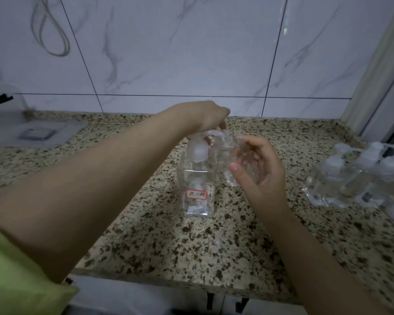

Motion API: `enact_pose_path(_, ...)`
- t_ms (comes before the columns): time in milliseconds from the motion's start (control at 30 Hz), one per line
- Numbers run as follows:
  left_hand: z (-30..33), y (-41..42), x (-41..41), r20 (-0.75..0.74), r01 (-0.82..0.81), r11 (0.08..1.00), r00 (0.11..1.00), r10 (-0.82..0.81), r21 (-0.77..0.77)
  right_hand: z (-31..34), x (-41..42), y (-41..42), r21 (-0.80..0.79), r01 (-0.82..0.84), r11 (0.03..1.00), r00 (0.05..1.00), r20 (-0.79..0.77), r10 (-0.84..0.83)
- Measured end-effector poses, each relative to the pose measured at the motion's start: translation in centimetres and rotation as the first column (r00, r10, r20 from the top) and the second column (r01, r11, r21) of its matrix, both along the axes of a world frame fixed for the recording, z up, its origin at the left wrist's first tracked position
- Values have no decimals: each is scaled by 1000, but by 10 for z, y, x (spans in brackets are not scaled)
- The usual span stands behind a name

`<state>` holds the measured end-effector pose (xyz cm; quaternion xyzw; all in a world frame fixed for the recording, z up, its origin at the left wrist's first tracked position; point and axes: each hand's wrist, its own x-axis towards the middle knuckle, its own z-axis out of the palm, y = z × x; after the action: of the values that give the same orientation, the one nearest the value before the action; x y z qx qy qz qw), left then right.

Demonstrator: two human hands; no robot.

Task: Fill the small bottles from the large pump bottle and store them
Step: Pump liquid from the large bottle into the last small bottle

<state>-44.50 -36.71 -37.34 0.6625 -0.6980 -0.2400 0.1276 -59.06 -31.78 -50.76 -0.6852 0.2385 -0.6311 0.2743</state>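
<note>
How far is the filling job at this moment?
Done: unclear; several small bottles stand at right, fill level unreadable. In hand: left hand presses the large pump bottle; right hand holds a small bottle at its spout. Left: storing in the container.
</note>
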Motion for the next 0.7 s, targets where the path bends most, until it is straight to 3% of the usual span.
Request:
enact_pose_path(200,-2,0,2,-32,2,1000,999,-2,7,0,0,2,18,6,1000,1000,-7,-6)
enact_pose_path(300,1,-2,2,-125,-8,1000,992,11,25,1,0,2,20,5,1000,1000,9,-5)
enact_pose_path(700,-5,-10,3,-62,21,998,998,-17,55,1,-3,-2,6,-13,1000,1000,-21,13)
